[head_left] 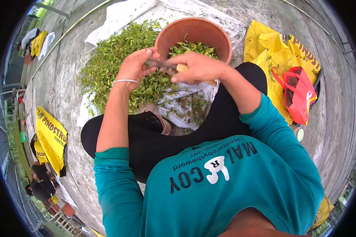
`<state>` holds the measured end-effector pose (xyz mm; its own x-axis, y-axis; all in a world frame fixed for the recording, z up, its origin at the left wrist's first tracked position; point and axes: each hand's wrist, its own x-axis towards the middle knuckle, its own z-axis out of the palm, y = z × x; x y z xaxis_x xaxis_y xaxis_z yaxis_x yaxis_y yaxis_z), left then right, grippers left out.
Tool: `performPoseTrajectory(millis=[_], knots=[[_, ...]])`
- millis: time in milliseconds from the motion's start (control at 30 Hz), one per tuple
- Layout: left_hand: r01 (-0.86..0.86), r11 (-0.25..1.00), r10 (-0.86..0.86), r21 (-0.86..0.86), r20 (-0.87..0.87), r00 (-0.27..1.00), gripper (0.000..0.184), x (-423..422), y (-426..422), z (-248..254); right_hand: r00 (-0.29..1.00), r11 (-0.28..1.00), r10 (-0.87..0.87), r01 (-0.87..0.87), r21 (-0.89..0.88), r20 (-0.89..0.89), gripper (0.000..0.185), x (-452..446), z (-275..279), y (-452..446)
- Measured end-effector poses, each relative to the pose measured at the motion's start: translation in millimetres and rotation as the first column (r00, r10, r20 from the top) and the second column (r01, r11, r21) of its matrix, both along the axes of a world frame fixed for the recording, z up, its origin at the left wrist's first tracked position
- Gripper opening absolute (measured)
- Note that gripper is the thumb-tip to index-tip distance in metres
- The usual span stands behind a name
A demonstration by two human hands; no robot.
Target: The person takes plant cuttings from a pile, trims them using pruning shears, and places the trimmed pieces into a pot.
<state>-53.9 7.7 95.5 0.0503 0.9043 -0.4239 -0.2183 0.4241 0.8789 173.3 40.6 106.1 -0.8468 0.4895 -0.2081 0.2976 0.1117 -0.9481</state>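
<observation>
My right hand point(197, 66) is closed around a tan-handled bladed tool point(182, 68) that looks like pruning shears; motion smears its dark blade. Its tip points at my left hand point(135, 68), which wears a pale bracelet. The left fingers are pinched, and what they hold is too small and blurred to name. Beneath and beside this hand spreads a large heap of leafy green cuttings point(110, 59). Just beyond both hands stands a terracotta-coloured tub point(172, 34), tilted toward me, with more leafy cuttings point(194, 48) inside.
White sheeting point(120, 15) lies under the heap on the grey floor. To the right are a yellow printed sack point(259, 43) and a red bag point(298, 104). Another yellow sack point(51, 134) lies left. Other people, one in dark clothing point(41, 183), are at the far left.
</observation>
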Motion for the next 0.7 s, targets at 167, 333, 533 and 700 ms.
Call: performPoseTrajectory(millis=[167, 333, 533, 700], knots=[[0.048, 0.997, -0.053, -0.061, -0.099, 0.994, 0.028, 7, 4, -15, 0.954, 0.897, -0.294, 0.257, 0.361, 0.051, 0.036, 23, -14, 18], [0.075, 0.989, -0.097, -0.126, -0.178, 0.979, 0.027, 29, 0, -10, 0.944, 0.858, -0.320, 0.253, 0.448, 0.081, 0.027, 33, -17, 21], [0.103, 0.988, -0.122, -0.118, -0.167, 0.978, 0.027, 33, 1, -15, 0.917, 0.877, -0.325, 0.201, 0.437, 0.231, 0.038, 36, -18, 25], [0.097, 0.988, -0.120, -0.123, -0.193, 0.974, 0.027, 29, 5, -21, 0.898, 0.812, -0.392, 0.233, 0.536, 0.203, 0.038, 39, -25, 32]])
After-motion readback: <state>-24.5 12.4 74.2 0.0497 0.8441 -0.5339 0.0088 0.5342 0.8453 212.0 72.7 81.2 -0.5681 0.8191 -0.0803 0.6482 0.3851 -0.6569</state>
